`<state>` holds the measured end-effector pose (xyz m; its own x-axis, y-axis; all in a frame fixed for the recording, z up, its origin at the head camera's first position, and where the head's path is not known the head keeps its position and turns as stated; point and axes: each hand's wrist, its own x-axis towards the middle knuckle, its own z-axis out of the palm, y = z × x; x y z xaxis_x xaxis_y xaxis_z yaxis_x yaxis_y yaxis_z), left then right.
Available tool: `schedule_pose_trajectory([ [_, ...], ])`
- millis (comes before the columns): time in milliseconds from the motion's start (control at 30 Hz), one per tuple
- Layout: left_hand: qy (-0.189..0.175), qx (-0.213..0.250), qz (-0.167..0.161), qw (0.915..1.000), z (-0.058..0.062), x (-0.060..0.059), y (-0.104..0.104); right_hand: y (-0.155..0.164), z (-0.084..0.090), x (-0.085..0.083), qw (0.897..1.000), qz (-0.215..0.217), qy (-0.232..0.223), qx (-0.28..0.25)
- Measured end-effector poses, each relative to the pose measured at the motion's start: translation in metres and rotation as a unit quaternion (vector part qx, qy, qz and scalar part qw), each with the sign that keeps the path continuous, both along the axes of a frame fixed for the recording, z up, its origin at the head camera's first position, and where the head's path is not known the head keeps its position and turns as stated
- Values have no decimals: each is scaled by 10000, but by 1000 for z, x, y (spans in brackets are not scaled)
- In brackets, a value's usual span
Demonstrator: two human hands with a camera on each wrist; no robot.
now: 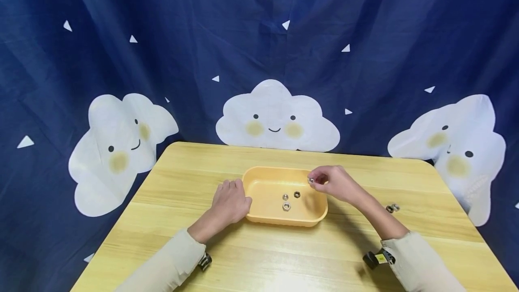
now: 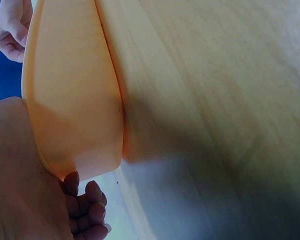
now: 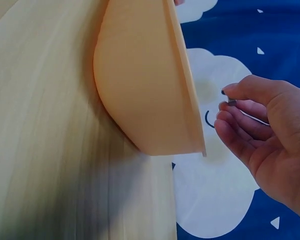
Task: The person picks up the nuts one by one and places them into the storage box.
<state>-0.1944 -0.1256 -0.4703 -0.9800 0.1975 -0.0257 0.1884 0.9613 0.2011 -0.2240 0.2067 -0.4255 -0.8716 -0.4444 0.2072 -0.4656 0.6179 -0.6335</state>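
Observation:
A shallow orange plastic tray sits on the table with several hex nuts involved around it. Inside lie a small silver nut, a dark nut and a larger silver nut. My left hand grips the tray's left end, thumb by the rim; in the left wrist view its fingers curl at the outer wall. Over the tray's right end, my right hand pinches a metal nut between thumb and fingertips, apart from the rim.
On the wooden table, right of the tray, a dark nut and a silver nut lie side by side. Behind the table hangs a blue curtain with clouds and white triangles.

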Motion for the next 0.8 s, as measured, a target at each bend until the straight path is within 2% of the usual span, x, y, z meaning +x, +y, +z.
schedule_pose_trajectory([
  [233,51,2,9,10000,0,2,0,-8,-5,-2,9994,278,-187,109],
  [800,106,-36,-26,9999,1,2,0,-25,-16,-1,9919,1070,-249,637],
])
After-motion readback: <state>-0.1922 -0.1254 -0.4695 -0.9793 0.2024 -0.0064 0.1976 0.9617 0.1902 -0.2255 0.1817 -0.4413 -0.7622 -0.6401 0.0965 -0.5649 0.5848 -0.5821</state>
